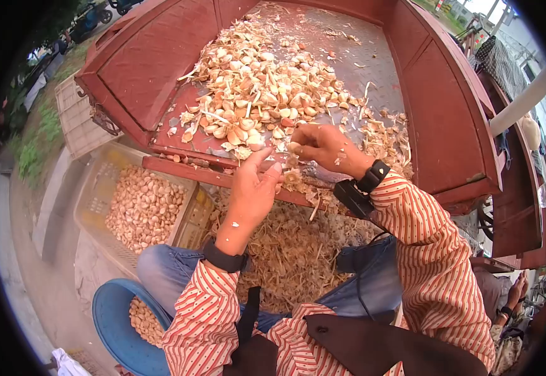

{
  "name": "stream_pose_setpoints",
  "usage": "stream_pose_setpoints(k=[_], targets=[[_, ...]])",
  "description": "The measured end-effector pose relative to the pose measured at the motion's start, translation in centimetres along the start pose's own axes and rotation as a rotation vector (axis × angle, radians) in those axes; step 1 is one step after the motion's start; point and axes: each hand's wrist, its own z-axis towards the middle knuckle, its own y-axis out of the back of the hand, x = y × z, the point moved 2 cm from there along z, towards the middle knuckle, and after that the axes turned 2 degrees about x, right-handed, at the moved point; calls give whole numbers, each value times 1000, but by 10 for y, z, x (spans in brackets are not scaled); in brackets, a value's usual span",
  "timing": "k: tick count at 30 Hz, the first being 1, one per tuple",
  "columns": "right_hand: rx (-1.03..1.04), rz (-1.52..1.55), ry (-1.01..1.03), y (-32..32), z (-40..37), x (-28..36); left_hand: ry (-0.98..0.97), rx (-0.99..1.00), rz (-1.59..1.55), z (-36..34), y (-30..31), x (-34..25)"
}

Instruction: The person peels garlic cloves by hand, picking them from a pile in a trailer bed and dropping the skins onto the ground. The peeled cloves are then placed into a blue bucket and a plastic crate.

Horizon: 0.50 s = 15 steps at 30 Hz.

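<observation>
A heap of garlic cloves (267,81), mixed with bits of stem and skin, lies on the bed of a red metal cart (122,81). My left hand (251,191) is at the front edge of the bed, just below the nearest cloves. Its index finger and thumb stretch out apart, and I see nothing between them. To its right, my right hand (332,150) has its fingers curled in a pinch. A pale garlic clove (294,146) shows at those fingertips, partly covered by them.
A yellowish plastic crate (97,210) holding many cloves stands at lower left. Nearer me is a blue bucket (107,307) with more cloves. Dry garlic skins (288,257) cover the ground between my legs. Another person's hands (516,291) appear at far right.
</observation>
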Motion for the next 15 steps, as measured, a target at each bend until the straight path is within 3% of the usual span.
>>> stream_pose_setpoints(k=[1,5,6,10,13,15], targets=[[-15,223,-17,-4,-9,7,-15,27,-71,4,-7,5],[-91,147,54,-6,-36,11,-75,45,-196,4,-24,18],[-143,-97,271,-3,-40,19,-79,32,-215,2,-27,23],[-171,4,143,5,-46,25,-20,96,-577,-2,-41,31],[-145,600,-60,-9,-48,5,87,125,-739,-2,-50,25],[-179,778,-186,-9,-51,-4,122,120,-751,-2,-53,23]])
